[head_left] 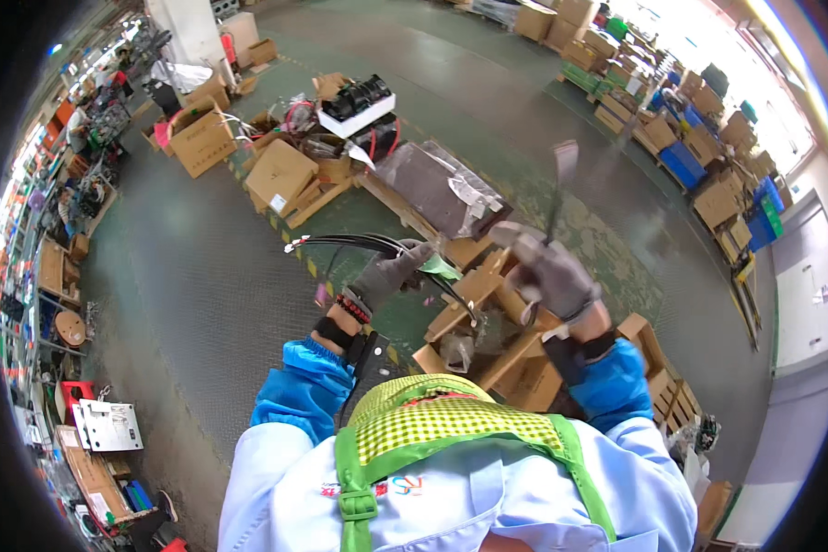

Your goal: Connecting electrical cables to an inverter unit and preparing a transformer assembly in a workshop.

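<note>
Left hand (391, 273), gloved, clamps a bundle of black cables (350, 243) that sticks out to the left. Right hand (552, 274), gloved, is closed on a thin blurred strip (561, 179) pointing up. Both are raised over open cardboard boxes (488, 354) on the floor.

Bundle of black cables (359, 244) with white plug ends, stretched leftward and level above the floor. Thin dark strip (559, 189), blurred, standing upright.

Grey gloves (561, 276), blue sleeves (308, 386), green checked apron (432, 428).
</note>
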`<state>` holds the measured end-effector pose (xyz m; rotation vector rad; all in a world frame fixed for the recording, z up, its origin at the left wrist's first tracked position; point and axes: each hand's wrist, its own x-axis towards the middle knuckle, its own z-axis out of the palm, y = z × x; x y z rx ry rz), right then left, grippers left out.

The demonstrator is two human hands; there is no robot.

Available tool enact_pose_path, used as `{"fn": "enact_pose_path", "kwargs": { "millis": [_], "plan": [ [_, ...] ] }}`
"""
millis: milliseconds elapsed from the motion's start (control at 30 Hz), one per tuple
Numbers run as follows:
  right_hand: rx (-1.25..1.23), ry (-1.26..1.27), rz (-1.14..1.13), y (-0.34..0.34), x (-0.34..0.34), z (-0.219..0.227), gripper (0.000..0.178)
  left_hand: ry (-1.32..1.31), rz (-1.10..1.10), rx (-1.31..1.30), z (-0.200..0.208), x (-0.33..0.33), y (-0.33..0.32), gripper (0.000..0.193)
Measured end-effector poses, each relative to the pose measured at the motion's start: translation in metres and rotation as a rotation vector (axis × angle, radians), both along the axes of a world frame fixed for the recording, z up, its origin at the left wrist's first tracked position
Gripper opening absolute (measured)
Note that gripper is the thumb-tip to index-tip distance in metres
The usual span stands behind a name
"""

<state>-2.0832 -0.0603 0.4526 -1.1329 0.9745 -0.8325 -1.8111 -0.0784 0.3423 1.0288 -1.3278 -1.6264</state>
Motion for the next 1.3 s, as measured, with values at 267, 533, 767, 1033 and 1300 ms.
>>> {"fn": "enact_pose_path", "kwargs": {
  "millis": [267,533,767,1033,1300],
  "plan": [
    [0.055,0.159,-0.006,0.016,-0.061,-0.138,0.031,0.069,-0.207,0.159,-0.023,-0.142,-0.024,0.029],
    [0.141,0.343,-0.436,-0.035,-0.224,-0.164,0.028,-0.292,-0.254,0.317,-0.083,-0.159,-0.040,0.032],
    [-0.031,0.638,-0.580,-0.126,-0.324,-0.196,0.028,-0.173,0.109,0.353,-0.094,-0.127,0.030,0.030],
    [0.237,-0.373,-0.224,-0.143,-0.245,-0.100,0.026,-0.111,0.192,0.236,-0.054,-0.102,0.070,0.028],
    [0.138,-0.775,0.187,-0.076,0.052,-0.037,0.026,-0.072,0.438,-0.174,-0.016,0.006,0.091,0.039]
  ]
}}
